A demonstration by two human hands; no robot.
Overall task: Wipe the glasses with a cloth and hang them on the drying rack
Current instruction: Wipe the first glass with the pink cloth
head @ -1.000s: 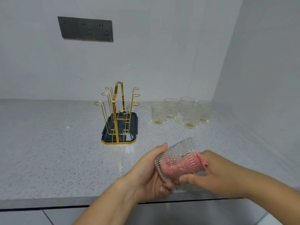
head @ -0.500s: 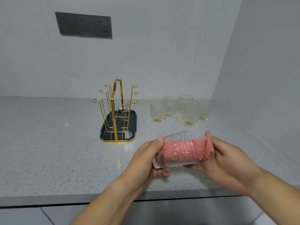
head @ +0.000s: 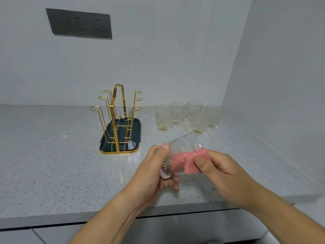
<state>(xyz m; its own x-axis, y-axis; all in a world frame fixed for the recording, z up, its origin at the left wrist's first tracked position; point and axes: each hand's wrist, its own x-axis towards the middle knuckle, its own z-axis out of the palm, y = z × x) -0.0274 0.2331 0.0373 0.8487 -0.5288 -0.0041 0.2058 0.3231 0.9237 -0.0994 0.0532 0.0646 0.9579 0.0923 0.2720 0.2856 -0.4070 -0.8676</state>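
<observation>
My left hand point(head: 152, 170) grips a clear patterned glass point(head: 184, 145) by its base, tilted on its side above the counter with its mouth toward the right. A pink cloth point(head: 190, 162) is stuffed partly inside the glass and sticks out of its mouth. My right hand point(head: 224, 175) pinches the cloth's outer end between thumb and fingers. The gold wire drying rack point(head: 117, 118) on its dark tray point(head: 136, 132) stands empty behind and to the left. Several more glasses point(head: 177, 114) stand upright at the back right.
The speckled grey counter point(head: 52, 164) meets a wall at the back and another on the right. Its front edge runs just under my forearms. A dark socket panel point(head: 79, 23) hangs on the back wall.
The glass has tilted and turned in my left hand. My right hand has drawn the cloth partly out, so the upper part of the glass now shows clear.
</observation>
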